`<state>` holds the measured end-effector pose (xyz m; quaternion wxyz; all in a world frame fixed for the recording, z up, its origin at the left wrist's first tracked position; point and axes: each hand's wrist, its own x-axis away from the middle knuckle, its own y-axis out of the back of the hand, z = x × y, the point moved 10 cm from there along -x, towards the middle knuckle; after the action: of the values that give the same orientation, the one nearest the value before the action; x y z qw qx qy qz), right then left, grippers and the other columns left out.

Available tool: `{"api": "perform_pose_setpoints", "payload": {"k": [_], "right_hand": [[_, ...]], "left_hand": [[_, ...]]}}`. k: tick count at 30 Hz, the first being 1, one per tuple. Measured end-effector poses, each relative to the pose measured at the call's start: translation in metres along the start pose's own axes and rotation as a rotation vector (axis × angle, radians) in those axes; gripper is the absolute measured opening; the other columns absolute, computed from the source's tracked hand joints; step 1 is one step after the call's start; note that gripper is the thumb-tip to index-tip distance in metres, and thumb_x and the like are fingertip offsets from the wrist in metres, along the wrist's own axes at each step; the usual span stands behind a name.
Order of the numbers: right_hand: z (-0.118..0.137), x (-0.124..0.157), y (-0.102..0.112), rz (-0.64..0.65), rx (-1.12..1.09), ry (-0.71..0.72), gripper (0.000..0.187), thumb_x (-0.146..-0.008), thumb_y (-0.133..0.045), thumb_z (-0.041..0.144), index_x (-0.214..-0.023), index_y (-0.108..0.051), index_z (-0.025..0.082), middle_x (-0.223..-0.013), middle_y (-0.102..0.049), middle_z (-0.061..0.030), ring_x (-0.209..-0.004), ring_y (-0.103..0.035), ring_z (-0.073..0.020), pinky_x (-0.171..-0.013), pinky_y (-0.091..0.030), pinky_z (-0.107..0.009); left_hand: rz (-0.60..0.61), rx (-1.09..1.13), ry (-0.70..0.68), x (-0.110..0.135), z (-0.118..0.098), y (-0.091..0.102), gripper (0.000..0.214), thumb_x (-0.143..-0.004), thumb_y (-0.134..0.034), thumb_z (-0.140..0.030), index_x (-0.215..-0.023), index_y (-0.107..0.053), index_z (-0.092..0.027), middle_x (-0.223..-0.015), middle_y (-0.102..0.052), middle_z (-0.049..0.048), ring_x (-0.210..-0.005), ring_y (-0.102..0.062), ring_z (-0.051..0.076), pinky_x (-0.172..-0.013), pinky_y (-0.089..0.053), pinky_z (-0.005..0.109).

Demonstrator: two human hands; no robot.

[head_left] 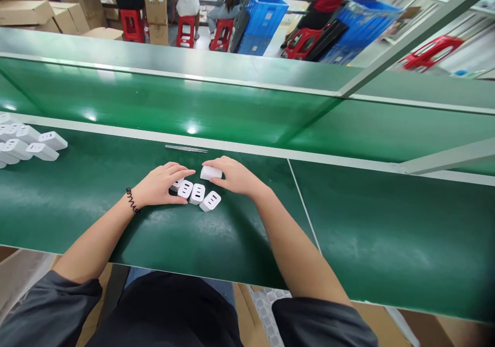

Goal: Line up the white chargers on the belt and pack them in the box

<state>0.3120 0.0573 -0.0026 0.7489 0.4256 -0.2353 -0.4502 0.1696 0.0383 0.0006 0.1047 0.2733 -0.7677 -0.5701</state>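
A small cluster of white charger plugs (198, 194) lies on the green bench mat (348, 244) in front of me. My left hand (160, 184) rests on the left side of the cluster, fingers curved over one plug, thumb against the mat. My right hand (234, 176) reaches over the right side and its fingertips press on one white plug (211, 172) lying at the far edge of the cluster. A black coil band sits on my left wrist.
A pile of the same white plugs (27, 143) lies at the far left. Thin metal tweezers (186, 148) lie by the white strip beyond my hands. A raised green shelf (174, 99) runs behind. Other people sit on red stools past it, among blue crates and cardboard boxes.
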Motion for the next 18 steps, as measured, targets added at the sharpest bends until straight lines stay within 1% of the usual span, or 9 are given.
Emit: {"api": "perform_pose_setpoints", "payload": {"k": [2,4,6,8,9,11,13,15,18], "right_hand": [[-0.012,0.017,0.015,-0.106,-0.121,-0.082,0.037,-0.083,-0.060,0.028,-0.119,-0.060,0.021,-0.115,-0.068,-0.0100,-0.103,-0.061,-0.0273,-0.093,-0.050,-0.048],[-0.022,0.041,0.026,-0.156,-0.308,-0.138,0.038,-0.082,-0.066,0.034,-0.116,-0.057,0.022,-0.116,-0.066,-0.0086,-0.101,-0.062,-0.0245,-0.093,-0.051,-0.045],[-0.025,0.064,0.027,-0.102,-0.494,-0.170,0.040,-0.079,-0.072,0.040,-0.113,-0.055,0.023,-0.115,-0.065,-0.0075,-0.101,-0.064,-0.0229,-0.094,-0.051,-0.042],[-0.020,0.080,0.018,0.029,-0.611,-0.171,0.040,-0.079,-0.074,0.042,-0.109,-0.055,0.023,-0.112,-0.065,-0.0063,-0.101,-0.065,-0.0220,-0.094,-0.051,-0.040],[-0.016,0.086,0.012,0.099,-0.628,-0.169,0.039,-0.079,-0.074,0.042,-0.106,-0.055,0.023,-0.109,-0.065,-0.0056,-0.100,-0.066,-0.0215,-0.093,-0.052,-0.039],[-0.014,0.090,0.003,0.182,-0.572,-0.184,0.036,-0.078,-0.074,0.043,-0.101,-0.055,0.023,-0.103,-0.065,-0.0041,-0.094,-0.065,-0.0199,-0.090,-0.052,-0.037],[-0.021,0.089,0.001,0.161,-0.452,-0.233,0.037,-0.077,-0.074,0.044,-0.098,-0.054,0.022,-0.099,-0.063,-0.0034,-0.089,-0.062,-0.0189,-0.082,-0.052,-0.035],[-0.028,0.087,0.002,0.116,-0.355,-0.284,0.041,-0.076,-0.073,0.045,-0.105,-0.053,0.023,-0.096,-0.060,-0.0031,-0.084,-0.059,-0.0182,-0.074,-0.051,-0.033],[-0.028,0.086,-0.007,0.173,-0.277,-0.302,0.052,-0.078,-0.069,0.044,-0.122,-0.051,0.023,-0.096,-0.058,-0.0032,-0.078,-0.058,-0.0179,-0.070,-0.051,-0.033]], "left_hand": [[0.008,-0.006,0.002,0.000,0.000,0.000,0.072,-0.083,-0.069,-0.054,-0.142,-0.044,-0.021,-0.134,-0.058,0.0109,-0.123,-0.052,0.027,-0.100,-0.047,0.042],[0.020,-0.014,0.000,0.000,-0.001,0.000,0.071,-0.084,-0.069,-0.054,-0.142,-0.045,-0.021,-0.134,-0.058,0.0113,-0.123,-0.052,0.027,-0.101,-0.047,0.042],[0.027,-0.024,0.002,0.000,-0.001,-0.001,0.070,-0.084,-0.069,-0.052,-0.141,-0.046,-0.020,-0.135,-0.058,0.0114,-0.124,-0.052,0.027,-0.101,-0.047,0.042],[0.032,-0.034,0.004,0.000,-0.001,-0.002,0.069,-0.084,-0.069,-0.052,-0.140,-0.047,-0.019,-0.135,-0.058,0.0114,-0.125,-0.052,0.027,-0.101,-0.048,0.042],[0.035,-0.038,0.005,0.000,-0.001,-0.002,0.069,-0.084,-0.069,-0.052,-0.140,-0.047,-0.019,-0.135,-0.058,0.0114,-0.125,-0.051,0.027,-0.102,-0.047,0.042],[0.039,-0.046,0.002,0.000,0.000,-0.003,0.069,-0.084,-0.068,-0.053,-0.140,-0.047,-0.019,-0.136,-0.058,0.0113,-0.125,-0.051,0.027,-0.103,-0.047,0.043],[0.041,-0.057,0.000,0.001,0.000,-0.003,0.069,-0.085,-0.067,-0.054,-0.140,-0.047,-0.019,-0.136,-0.057,0.0112,-0.126,-0.051,0.027,-0.104,-0.047,0.043],[0.041,-0.071,-0.005,0.001,-0.002,-0.003,0.068,-0.086,-0.066,-0.054,-0.140,-0.047,-0.019,-0.136,-0.057,0.0113,-0.125,-0.051,0.027,-0.103,-0.047,0.044],[0.038,-0.085,-0.018,0.001,-0.005,-0.003,0.064,-0.087,-0.064,-0.054,-0.139,-0.048,-0.019,-0.135,-0.058,0.0114,-0.124,-0.052,0.028,-0.102,-0.047,0.045]]}}
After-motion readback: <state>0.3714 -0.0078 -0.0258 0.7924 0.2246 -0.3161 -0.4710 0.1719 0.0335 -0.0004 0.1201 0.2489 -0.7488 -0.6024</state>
